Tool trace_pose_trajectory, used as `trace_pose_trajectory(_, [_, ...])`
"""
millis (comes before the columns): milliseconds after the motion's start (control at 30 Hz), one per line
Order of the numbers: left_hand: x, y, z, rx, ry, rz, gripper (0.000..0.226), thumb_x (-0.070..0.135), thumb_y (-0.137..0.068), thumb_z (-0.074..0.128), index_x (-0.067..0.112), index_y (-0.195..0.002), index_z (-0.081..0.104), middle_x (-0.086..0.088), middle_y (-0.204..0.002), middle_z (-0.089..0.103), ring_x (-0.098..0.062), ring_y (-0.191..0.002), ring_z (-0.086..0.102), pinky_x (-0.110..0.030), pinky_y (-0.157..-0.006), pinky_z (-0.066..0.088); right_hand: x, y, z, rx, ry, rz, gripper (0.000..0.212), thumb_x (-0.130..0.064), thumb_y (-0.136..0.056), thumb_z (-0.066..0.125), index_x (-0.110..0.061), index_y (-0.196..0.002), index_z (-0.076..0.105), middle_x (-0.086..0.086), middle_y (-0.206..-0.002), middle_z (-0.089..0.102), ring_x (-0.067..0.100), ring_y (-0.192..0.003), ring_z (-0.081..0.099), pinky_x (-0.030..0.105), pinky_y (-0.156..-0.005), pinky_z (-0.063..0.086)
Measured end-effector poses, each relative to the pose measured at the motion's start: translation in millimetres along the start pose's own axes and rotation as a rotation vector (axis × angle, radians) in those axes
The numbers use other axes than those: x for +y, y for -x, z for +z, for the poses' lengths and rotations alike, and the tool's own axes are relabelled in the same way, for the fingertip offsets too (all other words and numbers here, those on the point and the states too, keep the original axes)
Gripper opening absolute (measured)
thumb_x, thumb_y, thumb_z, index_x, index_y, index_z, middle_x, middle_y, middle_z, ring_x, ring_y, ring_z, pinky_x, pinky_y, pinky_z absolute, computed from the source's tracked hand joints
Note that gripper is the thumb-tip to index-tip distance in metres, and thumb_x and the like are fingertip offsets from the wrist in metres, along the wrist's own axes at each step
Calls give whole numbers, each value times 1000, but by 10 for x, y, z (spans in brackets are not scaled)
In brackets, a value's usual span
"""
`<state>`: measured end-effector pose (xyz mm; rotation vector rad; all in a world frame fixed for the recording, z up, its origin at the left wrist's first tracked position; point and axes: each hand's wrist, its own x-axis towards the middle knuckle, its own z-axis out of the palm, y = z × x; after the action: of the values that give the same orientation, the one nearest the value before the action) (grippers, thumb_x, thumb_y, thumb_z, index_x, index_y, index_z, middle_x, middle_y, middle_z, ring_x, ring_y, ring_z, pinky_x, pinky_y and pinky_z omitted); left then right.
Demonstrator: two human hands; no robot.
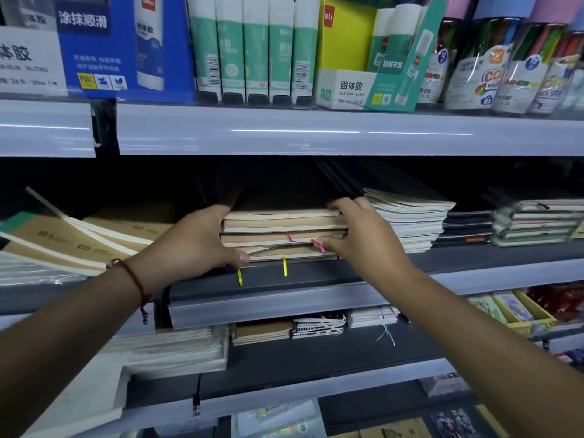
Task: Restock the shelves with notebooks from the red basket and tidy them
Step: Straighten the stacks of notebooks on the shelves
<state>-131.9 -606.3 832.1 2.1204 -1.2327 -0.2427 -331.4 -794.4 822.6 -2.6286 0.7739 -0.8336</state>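
While stack of notebooks (284, 233) sits on shelf (316, 279), left hand (192, 245) and right hand (360, 235) clasp its sides, fingers curled around edges.

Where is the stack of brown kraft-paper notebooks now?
In the head view, the stack of brown kraft-paper notebooks lies on the middle dark shelf, held between the left hand and the right hand.

Dark gap (278, 188) above notebook stack (284, 232), seemingly open.
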Motion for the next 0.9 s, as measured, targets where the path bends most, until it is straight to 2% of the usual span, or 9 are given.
trace_pose_trajectory(100, [-72,5,-29,-21,-88,44,92,36,-66,91,43,-144,42,9,-109,67,-5,-94,66,-30,-91,54,-28,19,25,-9,-9,3,61,-41,-80,78,-26,-131,48,-3,-124,46,21,-101,60,35,-80,50])
trace_pose_trajectory(200, [-107,31,-24,-42,-217,88,112,39,-66,88,57,-149,15,6,-105,57,-7,-85,64,-31,-86,55,-111,59,104,-62,-90,21,72,-42,-77,81,-24,-133,40,-3,-129,40,19,-102,56,30,-78,42])
trace_pose_trajectory(300, [-60,97,54,59,-306,118,97,33,-72,80,48,-150,24,6,-105,50,-13,-95,60,-28,-89,50,-185,70,163,-8,-181,65,74,-42,-74,84,-24,-131,41,-4,-130,40,15,-102,52,28,-77,39])
trace_pose_trajectory(367, [-49,140,98,122,-289,129,89,30,-73,78,44,-148,33,2,-109,52,-18,-104,59,-30,-92,49,-204,71,155,21,-245,93,71,-43,-71,85,-26,-128,45,-7,-126,42,10,-97,49,28,-77,40])
trace_pose_trajectory(433, [-59,162,85,151,-272,155,85,28,-72,78,45,-146,39,1,-110,56,-19,-104,60,-33,-92,50,-198,86,146,49,-326,115,70,-42,-69,87,-28,-127,49,-11,-123,44,6,-104,49,22,-81,39])
trace_pose_trajectory(533, [-84,189,-19,168,-224,191,83,27,-69,82,52,-138,45,8,-112,61,-11,-98,63,-32,-88,53,-226,145,126,111,-389,110,76,-43,-69,87,-28,-133,50,-14,-126,45,-1,-112,44,14,-89,34])
trace_pose_trajectory(667, [-122,266,-271,155,-40,233,74,17,-67,88,58,-118,52,29,-102,68,7,-93,66,-9,-82,50,-295,214,91,197,-475,96,86,-47,-69,86,-31,-142,41,-18,-129,42,-10,-108,42,3,-85,33])
trace_pose_trajectory(800, [-221,266,-374,29,69,209,78,7,-69,86,59,-119,57,25,-111,69,-3,-100,69,-22,-91,54,-281,244,135,121,-604,134,97,-41,-67,89,-31,-146,36,-16,-136,42,-20,-109,43,-3,-82,34])
trace_pose_trajectory(900, [-237,202,-306,-15,153,131,78,11,-64,90,54,-121,57,16,-112,71,-9,-103,70,-32,-99,54,-278,236,209,62,-679,184,96,-33,-67,90,-28,-146,36,-13,-137,49,-7,-118,47,8,-93,39])
